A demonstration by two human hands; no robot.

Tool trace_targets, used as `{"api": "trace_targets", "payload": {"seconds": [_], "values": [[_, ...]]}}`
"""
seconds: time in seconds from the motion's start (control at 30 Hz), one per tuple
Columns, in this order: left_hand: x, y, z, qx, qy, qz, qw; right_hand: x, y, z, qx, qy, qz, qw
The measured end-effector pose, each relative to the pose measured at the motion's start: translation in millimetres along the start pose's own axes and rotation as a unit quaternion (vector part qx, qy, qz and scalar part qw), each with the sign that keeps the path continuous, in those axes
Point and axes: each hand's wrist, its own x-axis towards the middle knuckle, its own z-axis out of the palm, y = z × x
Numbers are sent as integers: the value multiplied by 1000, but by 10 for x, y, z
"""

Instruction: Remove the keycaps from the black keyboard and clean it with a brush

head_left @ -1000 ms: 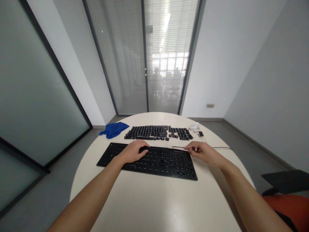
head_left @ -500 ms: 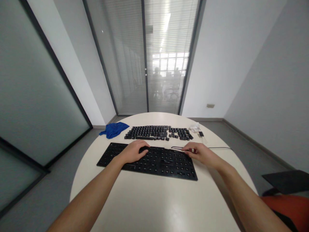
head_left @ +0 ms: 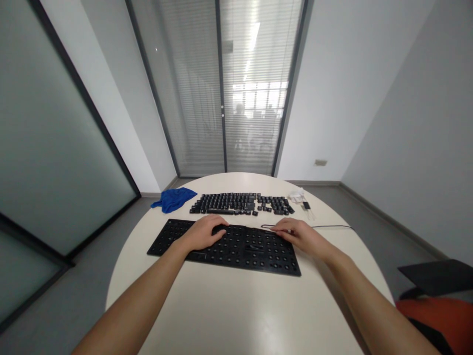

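Note:
A black keyboard (head_left: pixel 236 250) with its keycaps off lies slightly slanted on the table, its rows of switches bare. My left hand (head_left: pixel 204 231) rests across its upper middle, fingers at the far edge and thumb on top, holding it. At the keyboard's far right edge, my right hand (head_left: pixel 295 232) has thumb and fingers pinched together. What sits between those fingertips is too small and dark to name. Behind the keyboard, the loose black keycaps (head_left: pixel 229 201) are laid out in keyboard order. A dark cable (head_left: pixel 334 226) runs right from behind my right hand.
A crumpled blue cloth (head_left: pixel 173 199) lies at the table's back left. At the back right are a crumpled white bag (head_left: pixel 296 196) and a small black item (head_left: pixel 306 205) with thin wires. The round white table (head_left: pixel 236 310) fills the foreground, and an orange chair (head_left: pixel 436 320) stands right.
My right hand has shifted slightly left along the keyboard's far edge. A reddish bit seen at its fingers earlier no longer shows. My left hand and the keyboard look unchanged.

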Motion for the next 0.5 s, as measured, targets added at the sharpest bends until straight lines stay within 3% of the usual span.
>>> {"api": "trace_targets", "payload": {"seconds": [0.5], "values": [[-15,-42,13,5,-5,-2,1000,-94,130,-106,0,16,104,994]]}}
